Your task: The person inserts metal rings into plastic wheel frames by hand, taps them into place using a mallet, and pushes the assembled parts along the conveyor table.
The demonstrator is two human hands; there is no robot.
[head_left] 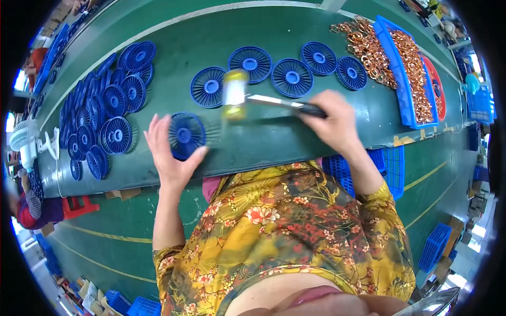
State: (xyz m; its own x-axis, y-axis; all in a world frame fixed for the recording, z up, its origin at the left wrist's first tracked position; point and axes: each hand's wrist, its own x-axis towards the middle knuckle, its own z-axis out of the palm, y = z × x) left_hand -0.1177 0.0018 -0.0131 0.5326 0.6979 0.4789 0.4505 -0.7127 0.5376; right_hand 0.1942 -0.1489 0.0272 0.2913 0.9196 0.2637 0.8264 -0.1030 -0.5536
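My right hand is closed around the black grip of a mallet, thumb and fingers wrapped about its end. The metal shaft runs left from my fist to a head with yellow ends and a silver middle. I have it raised off the green table, and the shaft's shadow falls on the top below.

My left hand is spread wide, thumb and fingers well apart, at the near left side of a blue wheel. That wheel is on the near part of the table, left of the mallet head, and it is blurred; I cannot tell how firmly I touch its rim, if at all.

Farther off, in the middle, five other wheels lie spread out in two uneven rows. To my left a big heap of wheels leans and overlaps. On the far right loose copper rings lie heaped against a blue bin, which is full of more of them.
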